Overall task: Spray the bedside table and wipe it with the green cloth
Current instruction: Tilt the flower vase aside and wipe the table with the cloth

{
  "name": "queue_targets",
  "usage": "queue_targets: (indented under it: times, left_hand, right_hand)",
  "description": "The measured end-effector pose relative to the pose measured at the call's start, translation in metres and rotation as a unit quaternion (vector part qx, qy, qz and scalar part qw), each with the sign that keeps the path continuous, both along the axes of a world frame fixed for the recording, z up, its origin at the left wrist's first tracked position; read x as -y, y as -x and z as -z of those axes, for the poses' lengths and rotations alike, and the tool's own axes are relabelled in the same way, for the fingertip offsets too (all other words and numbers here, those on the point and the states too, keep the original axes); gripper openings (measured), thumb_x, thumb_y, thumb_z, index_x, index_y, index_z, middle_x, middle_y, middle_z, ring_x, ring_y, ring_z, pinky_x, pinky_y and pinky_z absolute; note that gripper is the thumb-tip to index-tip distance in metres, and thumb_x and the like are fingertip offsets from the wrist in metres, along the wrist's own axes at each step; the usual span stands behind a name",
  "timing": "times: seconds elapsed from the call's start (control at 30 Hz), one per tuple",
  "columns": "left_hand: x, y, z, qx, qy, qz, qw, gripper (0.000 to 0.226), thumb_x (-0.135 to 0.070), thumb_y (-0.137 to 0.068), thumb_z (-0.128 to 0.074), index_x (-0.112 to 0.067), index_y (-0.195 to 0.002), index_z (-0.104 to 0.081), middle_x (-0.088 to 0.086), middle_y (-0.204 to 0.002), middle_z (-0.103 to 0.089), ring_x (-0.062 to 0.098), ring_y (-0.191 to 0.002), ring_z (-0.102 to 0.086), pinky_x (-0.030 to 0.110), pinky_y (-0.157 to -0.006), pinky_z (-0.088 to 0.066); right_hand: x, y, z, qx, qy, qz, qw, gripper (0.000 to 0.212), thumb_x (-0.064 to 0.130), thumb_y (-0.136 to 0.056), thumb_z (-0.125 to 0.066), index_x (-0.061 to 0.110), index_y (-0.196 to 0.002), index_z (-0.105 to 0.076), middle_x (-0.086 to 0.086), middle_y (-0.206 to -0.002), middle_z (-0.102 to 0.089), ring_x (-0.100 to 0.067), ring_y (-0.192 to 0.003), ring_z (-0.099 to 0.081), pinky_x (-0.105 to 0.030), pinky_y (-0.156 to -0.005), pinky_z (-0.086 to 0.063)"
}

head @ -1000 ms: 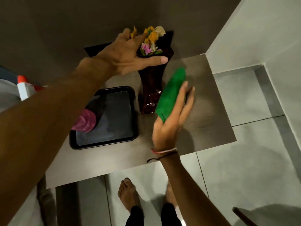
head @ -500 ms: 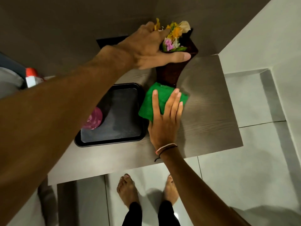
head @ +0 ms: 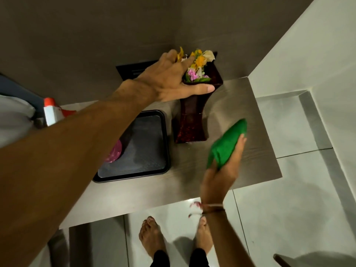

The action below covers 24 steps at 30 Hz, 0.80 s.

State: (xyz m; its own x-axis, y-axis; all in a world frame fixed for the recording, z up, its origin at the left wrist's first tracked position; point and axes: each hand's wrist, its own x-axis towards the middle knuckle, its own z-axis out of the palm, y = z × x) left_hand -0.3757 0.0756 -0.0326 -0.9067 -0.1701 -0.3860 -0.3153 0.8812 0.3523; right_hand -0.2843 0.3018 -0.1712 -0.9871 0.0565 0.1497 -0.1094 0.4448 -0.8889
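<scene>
Wiping step: your left hand (head: 169, 81) gripped the vase (head: 192, 120) top, your right hand (head: 221, 170) clutched the green cloth (head: 225, 145) beside it; next, I judged, press flat onto the table (head: 250, 160).

Spray bottle (head: 50, 114) mostly hidden behind left forearm, pink object (head: 115, 153) on tray (head: 146, 170) half covered, green cloth (head: 225, 145) motion-blurred

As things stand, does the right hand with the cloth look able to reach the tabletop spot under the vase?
Probably not yet. The vase appears to stand on that patch of table, gripped at its rim by the left hand. The right hand holds the green cloth beside its base.
</scene>
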Motion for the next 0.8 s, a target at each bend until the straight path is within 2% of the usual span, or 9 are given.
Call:
queue_targets:
  times: [0.03,0.1,0.17,0.27,0.4,0.5,0.6,0.67,0.8]
  left_hand:
    - [0.001,0.002,0.0,-0.001,-0.001,-0.004,1.0,0.118,-0.094,-0.075,-0.035,-0.023,-0.167,-0.018,0.017,-0.155,-0.035,0.037,-0.148,-0.033,0.05,-0.12,-0.032]
    - [0.004,0.004,0.005,-0.015,-0.002,-0.001,1.0,0.116,-0.093,-0.076,-0.037,-0.023,-0.167,-0.018,0.017,-0.158,-0.034,0.036,-0.152,-0.029,0.051,-0.123,-0.029]
    - [0.005,0.004,0.01,-0.023,0.0,0.007,1.0,0.115,-0.093,-0.077,-0.038,-0.024,-0.167,-0.018,0.017,-0.16,-0.033,0.036,-0.153,-0.028,0.051,-0.124,-0.029]
    - [0.01,0.007,0.013,-0.029,0.012,0.021,0.999,0.111,-0.096,-0.075,-0.034,-0.03,-0.165,-0.025,0.016,-0.156,-0.038,0.037,-0.148,-0.034,0.052,-0.123,-0.032]
    - [0.012,0.012,0.017,-0.039,0.015,0.03,0.999,0.113,-0.098,-0.075,-0.03,-0.028,-0.163,-0.031,0.016,-0.15,-0.047,0.035,-0.141,-0.043,0.054,-0.119,-0.038]
    - [0.013,0.014,0.016,-0.033,0.021,0.034,0.999,0.114,-0.098,-0.075,-0.03,-0.025,-0.163,-0.031,0.02,-0.148,-0.047,0.037,-0.139,-0.045,0.055,-0.118,-0.04]
    - [0.01,0.01,0.011,-0.032,0.031,0.03,0.999,0.118,-0.098,-0.073,-0.029,-0.024,-0.165,-0.027,0.02,-0.154,-0.041,0.039,-0.145,-0.038,0.054,-0.121,-0.035]
    - [0.009,0.008,0.01,-0.03,0.037,0.024,0.999,0.123,-0.1,-0.069,-0.027,-0.023,-0.166,-0.026,0.02,-0.154,-0.041,0.038,-0.145,-0.038,0.053,-0.122,-0.035]
    - [0.007,0.003,0.002,-0.024,0.035,0.02,0.999,0.129,-0.102,-0.063,-0.027,-0.024,-0.166,-0.022,0.019,-0.158,-0.037,0.038,-0.149,-0.034,0.054,-0.124,-0.031]
  right_hand:
    - [0.012,0.018,-0.005,-0.034,-0.007,0.024,0.999,0.069,0.007,-0.095,-0.05,-0.001,-0.159,-0.023,-0.027,-0.168,-0.025,-0.033,-0.159,-0.024,-0.055,-0.129,-0.027]
    - [0.05,0.045,-0.015,-0.041,-0.057,-0.029,0.997,0.078,0.01,-0.091,-0.049,0.0,-0.16,-0.015,-0.026,-0.171,-0.014,-0.031,-0.161,-0.014,-0.053,-0.133,-0.017]
    - [0.079,0.046,-0.006,-0.035,-0.13,-0.087,0.987,0.085,0.022,-0.092,-0.057,-0.001,-0.16,-0.011,-0.029,-0.17,-0.012,-0.037,-0.16,-0.016,-0.053,-0.131,-0.022]
    - [0.087,0.038,0.022,-0.071,-0.241,-0.097,0.963,0.082,0.03,-0.1,-0.062,-0.004,-0.159,-0.016,-0.037,-0.165,-0.02,-0.045,-0.157,-0.021,-0.056,-0.125,-0.031]
    - [0.065,0.024,0.046,-0.094,-0.338,-0.146,0.925,0.075,0.025,-0.102,-0.057,0.01,-0.162,-0.015,-0.036,-0.166,-0.019,-0.046,-0.158,-0.018,-0.057,-0.127,-0.027]
    - [0.054,0.015,0.051,-0.094,-0.376,-0.185,0.903,0.073,0.017,-0.1,-0.051,0.017,-0.163,-0.014,-0.033,-0.167,-0.02,-0.044,-0.158,-0.019,-0.057,-0.128,-0.026]
    - [0.042,0.003,0.051,-0.126,-0.419,-0.205,0.875,0.065,0.019,-0.102,-0.049,0.023,-0.162,-0.025,-0.026,-0.166,-0.029,-0.04,-0.156,-0.028,-0.056,-0.125,-0.034]
    - [0.037,-0.011,0.053,-0.13,-0.416,-0.212,0.875,0.064,0.02,-0.103,-0.053,0.027,-0.161,-0.028,-0.022,-0.166,-0.031,-0.038,-0.155,-0.03,-0.056,-0.124,-0.035]
    - [0.044,-0.041,0.046,-0.062,-0.411,-0.226,0.881,0.076,0.014,-0.096,-0.053,0.032,-0.162,-0.02,-0.02,-0.17,-0.024,-0.039,-0.158,-0.023,-0.06,-0.124,-0.031]
